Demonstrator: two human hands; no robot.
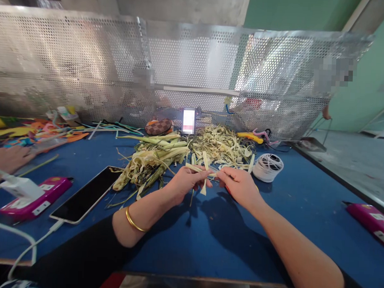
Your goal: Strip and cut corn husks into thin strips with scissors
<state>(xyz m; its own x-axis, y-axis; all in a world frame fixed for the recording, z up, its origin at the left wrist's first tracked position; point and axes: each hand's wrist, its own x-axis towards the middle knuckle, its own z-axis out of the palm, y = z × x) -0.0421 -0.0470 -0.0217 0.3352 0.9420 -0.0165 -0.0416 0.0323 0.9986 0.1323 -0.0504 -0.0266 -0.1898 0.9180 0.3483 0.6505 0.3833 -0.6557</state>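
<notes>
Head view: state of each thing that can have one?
Left hand: pinching pale strips
Right hand: pinching a strip's end
Pale strips: crossed
White cord: wound in a roll
Flat phone: dark, cable plugged in
Upright screen: lit
Left power strip: charger plugged in
Right power strip: partly out of frame

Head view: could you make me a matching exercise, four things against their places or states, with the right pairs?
1. White cord roll
2. Gold bangle
3. Smartphone lying flat
4. Pale plant strips

A. Dark screen, white cable plugged in
B. Pinched by the left hand
C. On the blue table, beyond the right hand
D. Between the left hand and black sleeve

Pairs: 1-C, 2-D, 3-A, 4-B.
</notes>
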